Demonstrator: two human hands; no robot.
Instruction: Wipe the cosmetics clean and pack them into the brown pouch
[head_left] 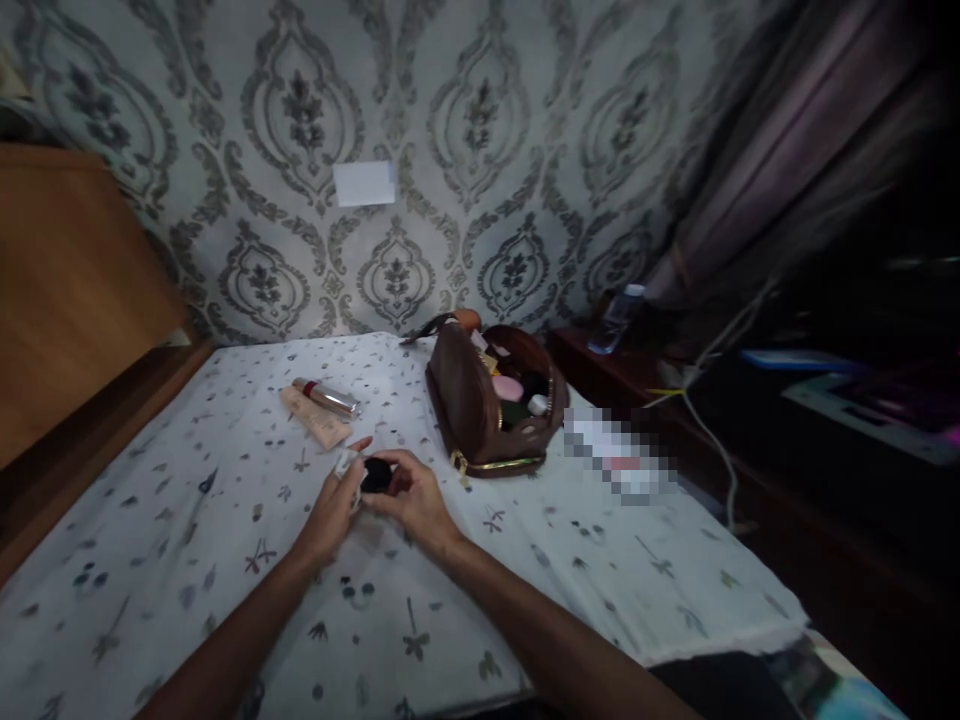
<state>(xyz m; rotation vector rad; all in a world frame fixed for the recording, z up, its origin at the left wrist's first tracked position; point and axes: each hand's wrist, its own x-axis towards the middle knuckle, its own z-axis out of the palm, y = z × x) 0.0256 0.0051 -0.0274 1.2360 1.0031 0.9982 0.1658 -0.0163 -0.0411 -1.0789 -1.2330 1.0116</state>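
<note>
My right hand (420, 500) is closed round a small round black item (376, 475) above the patterned white cloth. Touching its left side, my left hand (331, 508) pinches a crumpled white wipe or tissue (349, 464). Just beyond my hands, a beige tube (315, 415) lies on the cloth, with a silver tube with a red band (330, 398) against it. To the right stands an open brown bag (466, 400) holding a pink item (508, 388) and several other small things.
The patterned cloth (600, 570) covers the surface. A blurred white item (619, 450) lies right of the bag. Farther right are a clear bottle (618, 320) and a white cable (716, 445). A wooden panel (75, 290) borders the left; the papered wall (397, 100) stands behind.
</note>
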